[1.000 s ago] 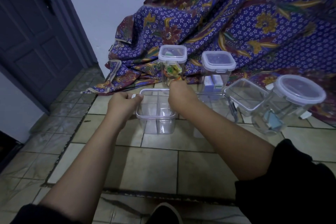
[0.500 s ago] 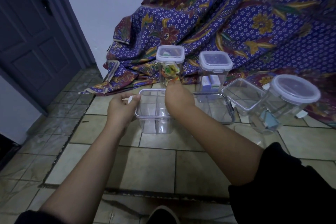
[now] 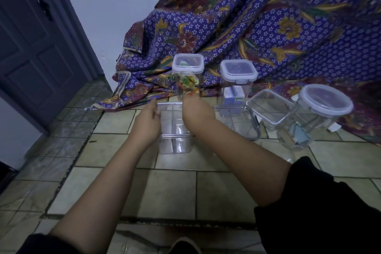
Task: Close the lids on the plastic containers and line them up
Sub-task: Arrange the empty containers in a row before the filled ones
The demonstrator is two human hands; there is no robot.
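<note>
Now, hands (image 3: 147,125) (image 3: 195,114) at divided container (image 3: 175,144).

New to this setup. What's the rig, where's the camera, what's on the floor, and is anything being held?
There is no machine and no grip here: a person works with two bare hands. The one camera sits on their head and looks forward and down, so you see their own view.

The left hand rests with relaxed fingers against the left edge of a low clear box on the tiled floor. The right hand is at the box's right side. Its fingers are hidden, so I cannot tell whether it holds anything.

Behind stand a tall box with colourful contents and a second tall box, both with lids on. To the right are a flat clear tray, a lidless square box and a round jar with its lid on. A patterned cloth hangs behind.
</note>
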